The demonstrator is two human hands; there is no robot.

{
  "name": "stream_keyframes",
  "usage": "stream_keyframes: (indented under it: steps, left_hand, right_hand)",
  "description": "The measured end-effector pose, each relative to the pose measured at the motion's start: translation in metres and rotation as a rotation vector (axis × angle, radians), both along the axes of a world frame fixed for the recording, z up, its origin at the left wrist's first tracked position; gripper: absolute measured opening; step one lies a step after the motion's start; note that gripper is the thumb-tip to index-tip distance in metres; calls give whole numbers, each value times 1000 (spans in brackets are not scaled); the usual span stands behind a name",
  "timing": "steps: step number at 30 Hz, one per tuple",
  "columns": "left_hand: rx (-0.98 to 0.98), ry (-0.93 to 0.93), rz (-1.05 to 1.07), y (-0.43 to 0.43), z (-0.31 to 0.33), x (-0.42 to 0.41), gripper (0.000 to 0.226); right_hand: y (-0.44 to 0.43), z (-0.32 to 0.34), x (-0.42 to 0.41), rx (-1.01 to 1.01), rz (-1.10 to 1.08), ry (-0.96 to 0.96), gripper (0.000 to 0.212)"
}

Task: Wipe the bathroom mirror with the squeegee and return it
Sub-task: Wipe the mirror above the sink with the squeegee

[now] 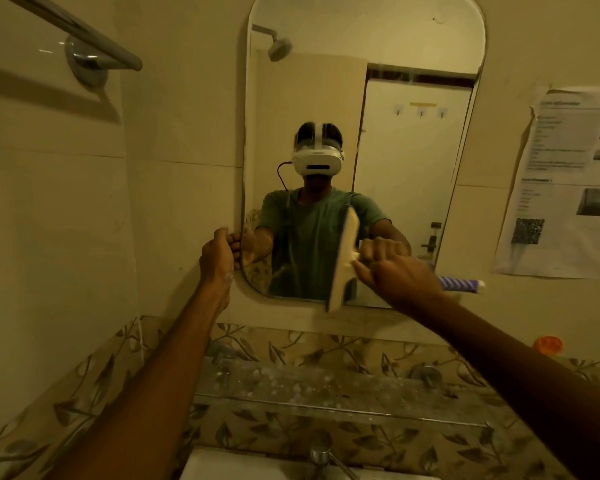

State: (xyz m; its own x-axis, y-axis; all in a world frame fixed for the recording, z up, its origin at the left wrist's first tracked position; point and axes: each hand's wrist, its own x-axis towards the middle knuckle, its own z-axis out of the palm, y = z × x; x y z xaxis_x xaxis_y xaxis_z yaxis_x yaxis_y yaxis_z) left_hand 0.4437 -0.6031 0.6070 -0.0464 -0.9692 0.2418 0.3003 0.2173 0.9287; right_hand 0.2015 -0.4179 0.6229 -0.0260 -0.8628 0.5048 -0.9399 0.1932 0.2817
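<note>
Squeegee [343,261]: pale cream, blade upright, pressed against mirror [361,98] near its bottom edge. Right hand [399,275] grip wrapped around its handle. Left hand [219,254] grip pinches the mirror's lower left edge.

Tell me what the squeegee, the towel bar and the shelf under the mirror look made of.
Squeegee: likely plastic, pale cream, matte, rigid blade edge.
Towel bar: metal, probably chromed; it shows bright glints.
Shelf: seemingly clear glass with a metal front rail; the leaf-patterned tiles show through it.
</note>
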Motion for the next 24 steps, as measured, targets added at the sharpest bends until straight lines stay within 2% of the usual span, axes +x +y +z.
stream_keyframes:
  steps: [5, 10, 12, 15, 18, 21, 24]
  left_hand:
    - [21, -12, -40, -1, 2, 0, 38]
    - [26, -4, -45, 2, 5, 1, 40]
    - [8, -8, -48, 4, 4, 2, 43]
    - [4, -19, -29, 5, 3, 2, 45]
    - [3, -28, -25, 1, 3, 4, 44]
    - [-11, -46, -31, -1, 3, 4, 44]
    - [-7, -46, -45, -3, 3, 3, 42]
  right_hand:
    - [29, 4, -12, -76, 16, 105, 31]
    - [-23, 17, 61, 2, 125, 150, 57]
    - [-47, 16, 95, -13, 132, 199, 48]
    - [-64, 13, 112, -11, 70, 66, 63]
    - [-49, 11, 79, -13, 68, -7, 69]
    - [-18, 5, 19, 48, 10, -44, 88]
    - [9, -2, -13, 19, -64, -14, 74]
